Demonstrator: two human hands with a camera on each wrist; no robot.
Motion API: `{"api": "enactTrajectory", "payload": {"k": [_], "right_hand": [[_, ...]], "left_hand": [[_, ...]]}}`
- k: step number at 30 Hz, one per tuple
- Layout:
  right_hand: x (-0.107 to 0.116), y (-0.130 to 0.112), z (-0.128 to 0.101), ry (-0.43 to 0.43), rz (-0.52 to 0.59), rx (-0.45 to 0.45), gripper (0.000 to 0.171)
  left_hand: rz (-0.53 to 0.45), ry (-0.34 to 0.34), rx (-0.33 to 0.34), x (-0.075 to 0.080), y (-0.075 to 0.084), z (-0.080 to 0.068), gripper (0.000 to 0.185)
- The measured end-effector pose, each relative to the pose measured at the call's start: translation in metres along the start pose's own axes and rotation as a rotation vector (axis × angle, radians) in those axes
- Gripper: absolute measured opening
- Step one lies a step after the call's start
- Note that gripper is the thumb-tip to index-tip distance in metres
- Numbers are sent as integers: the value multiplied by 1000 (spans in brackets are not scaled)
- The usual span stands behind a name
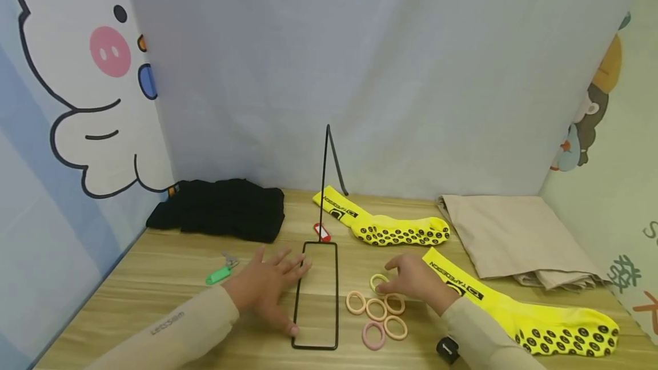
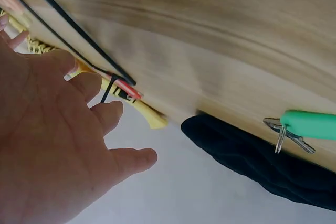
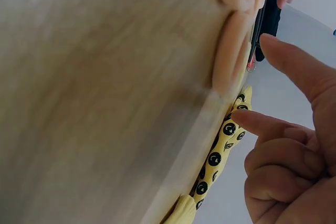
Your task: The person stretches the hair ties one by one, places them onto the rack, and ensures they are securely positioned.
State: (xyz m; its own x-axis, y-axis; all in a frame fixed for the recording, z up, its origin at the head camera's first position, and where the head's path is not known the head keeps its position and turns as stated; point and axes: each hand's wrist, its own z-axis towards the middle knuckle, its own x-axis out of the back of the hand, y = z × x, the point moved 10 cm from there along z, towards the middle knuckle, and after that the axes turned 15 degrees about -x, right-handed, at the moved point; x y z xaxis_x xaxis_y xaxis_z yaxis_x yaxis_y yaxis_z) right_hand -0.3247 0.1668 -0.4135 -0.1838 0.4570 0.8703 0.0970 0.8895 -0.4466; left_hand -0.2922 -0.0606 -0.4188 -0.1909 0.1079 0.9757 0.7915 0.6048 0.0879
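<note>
My left hand (image 1: pixel 267 284) lies flat on the wooden table (image 1: pixel 154 278), fingers spread, its fingertips at the left side of a black wire stand (image 1: pixel 336 296). The stand's thin rod rises upright to a point. In the left wrist view the left hand (image 2: pixel 52 145) is open and holds nothing. My right hand (image 1: pixel 411 281) hovers over several pastel hair ties (image 1: pixel 376 309), fingertips by a yellow-green one (image 1: pixel 378 281). In the right wrist view the right hand (image 3: pixel 294 145) has two fingers extended beside the hair ties (image 3: pixel 231 61), with nothing pinched between them.
Two yellow grip socks lie behind (image 1: pixel 390 227) and to the right (image 1: pixel 540 313). A black cloth (image 1: pixel 221 210) sits at the back left and a folded beige cloth (image 1: pixel 514 238) at the back right. A green key tag (image 1: pixel 221 273) and a red tag (image 1: pixel 321 232) lie nearby.
</note>
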Motion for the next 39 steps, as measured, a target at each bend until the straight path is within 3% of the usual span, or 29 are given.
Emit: {"api": "enactTrajectory", "payload": {"k": [16, 31, 35, 39], "right_hand": [[-7, -4, 4, -8, -59, 46, 29], [-14, -14, -6, -11, -155, 109, 27], [-8, -16, -8, 18, -180, 122, 25], [12, -24, -19, 88, -185, 166, 24]], "left_hand": [[17, -87, 4, -14, 1, 3, 114], [6, -113, 12, -21, -3, 2, 114], [1, -99, 4, -20, -2, 3, 114], [-11, -89, 1, -19, -2, 2, 114]]}}
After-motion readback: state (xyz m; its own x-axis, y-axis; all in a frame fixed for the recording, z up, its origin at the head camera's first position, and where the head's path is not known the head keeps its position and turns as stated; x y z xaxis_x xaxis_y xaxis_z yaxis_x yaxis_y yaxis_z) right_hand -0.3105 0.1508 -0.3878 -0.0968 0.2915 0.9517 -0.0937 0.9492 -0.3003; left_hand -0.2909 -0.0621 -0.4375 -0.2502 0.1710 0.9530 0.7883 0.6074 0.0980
